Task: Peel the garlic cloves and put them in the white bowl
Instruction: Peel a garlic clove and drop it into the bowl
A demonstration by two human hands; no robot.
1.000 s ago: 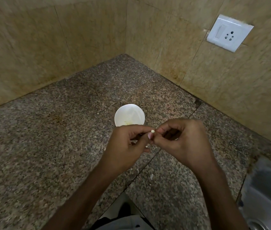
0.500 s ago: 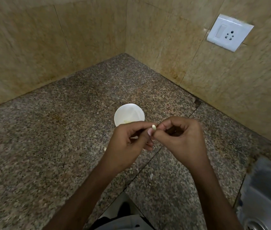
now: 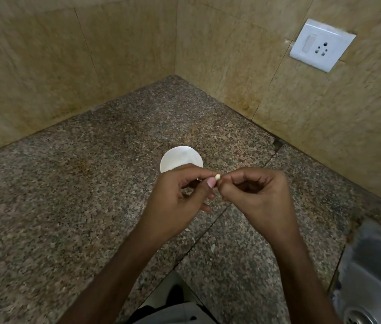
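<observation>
We count two hands, both raised over the granite counter (image 3: 72, 206) and meeting fingertip to fingertip; between them sits one garlic clove (image 3: 217, 176), small and pale, the only clove we can see. The left hand (image 3: 180, 199) pinches it between thumb and forefinger, the thumbnail turned up just below the clove, the other three fingers curled loosely underneath. The right hand (image 3: 261, 202) is curled too, thumb and forefinger closed on the clove's other end; whether they grip the flesh or a bit of skin we cannot tell.

There is one white bowl (image 3: 181, 157), round, standing on the counter just beyond the left hand's knuckles; its near rim is hidden behind that hand, and the clove is held above the counter beside that near rim, not in the bowl.

On the counter below the hands we make out two pale scraps of peel (image 3: 212, 248), lying near the single dark seam (image 3: 198, 237) that runs diagonally across the stone. Two tiled walls meet in one corner behind the bowl; the right-hand wall carries one white socket plate (image 3: 322, 44) with one switch. At the lower right is one steel sink (image 3: 376, 272); its drain shows at the frame's bottom edge.
</observation>
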